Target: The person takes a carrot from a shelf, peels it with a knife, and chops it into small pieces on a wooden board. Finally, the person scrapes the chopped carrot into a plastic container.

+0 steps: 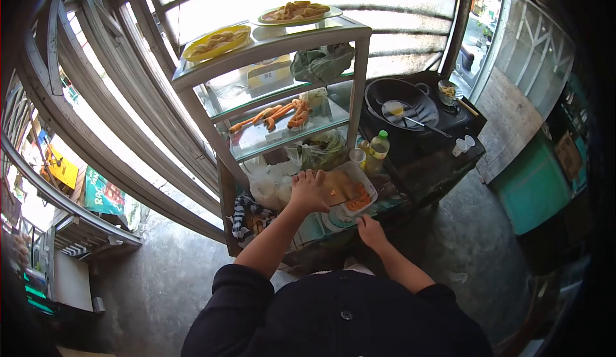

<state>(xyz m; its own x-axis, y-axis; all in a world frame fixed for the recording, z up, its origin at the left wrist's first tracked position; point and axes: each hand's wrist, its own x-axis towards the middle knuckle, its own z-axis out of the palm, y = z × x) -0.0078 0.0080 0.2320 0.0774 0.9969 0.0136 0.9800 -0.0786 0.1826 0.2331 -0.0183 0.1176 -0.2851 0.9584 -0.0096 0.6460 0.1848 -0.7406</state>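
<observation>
My left hand (309, 192) is over the left edge of a cutting board (338, 185), its fingers spread and nothing held in them. Small orange pieces (359, 199) lie in a white tray (368, 184) at the board's right side. My right hand (371, 230) is at the counter's front edge, fingers curled in; whether it holds something is too small to make out. Plastic bags (268, 183) lie just left of my left hand. Behind the tray are a bottle with a green cap (378, 147) and a clear cup (357, 156).
A glass case (273, 38) holds orange food (274, 114) on a shelf, with a yellow plate (217, 42) and a pale plate (298, 13) on top. At the right, a black wok (375, 94) with a strainer (398, 109) sits near a glass bowl (450, 91).
</observation>
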